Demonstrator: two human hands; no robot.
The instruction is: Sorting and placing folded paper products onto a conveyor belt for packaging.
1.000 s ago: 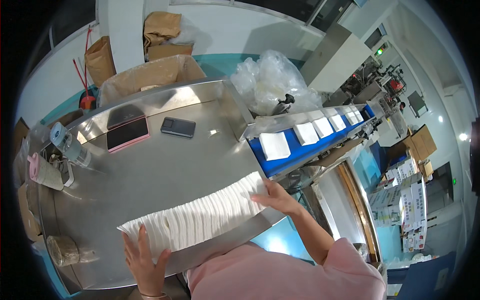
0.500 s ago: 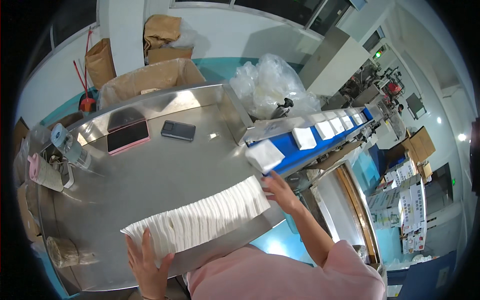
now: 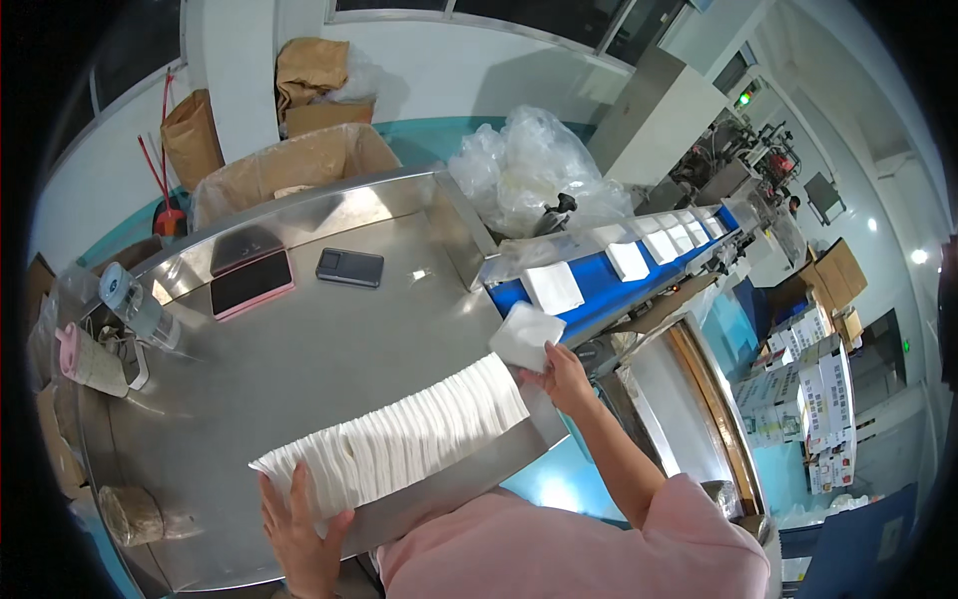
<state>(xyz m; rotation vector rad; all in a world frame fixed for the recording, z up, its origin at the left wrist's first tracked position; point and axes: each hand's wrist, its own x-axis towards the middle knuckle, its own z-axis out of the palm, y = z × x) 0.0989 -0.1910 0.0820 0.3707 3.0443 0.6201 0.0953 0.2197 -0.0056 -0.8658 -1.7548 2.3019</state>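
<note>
A long row of white folded napkins (image 3: pixel 399 431) stands on edge along the near side of the steel table. My left hand (image 3: pixel 307 529) rests against the row's left end, thumb and fingers spread. Beyond the row's right end, my right hand (image 3: pixel 559 379) grips a small white napkin stack (image 3: pixel 526 337) by its near right edge. This stack is tilted at the end of a blue conveyor belt (image 3: pixel 592 283). Further white stacks lie in a line along the belt, the closest one (image 3: pixel 552 289) just behind the held stack.
On the steel table (image 3: pixel 239 384) lie a pink-edged tablet (image 3: pixel 252 285) and a dark phone (image 3: pixel 349 268). A clear bottle (image 3: pixel 138 304), a pink-lidded cup (image 3: pixel 92 361) and a roll of clear tape (image 3: pixel 130 515) stand at the left. A raised metal rim (image 3: pixel 329 208) bounds the far side.
The front napkin stack has come off the belt's end into my right hand, which has closed on it. The other stacks have moved nearer along the belt. My left hand stays at the row.
</note>
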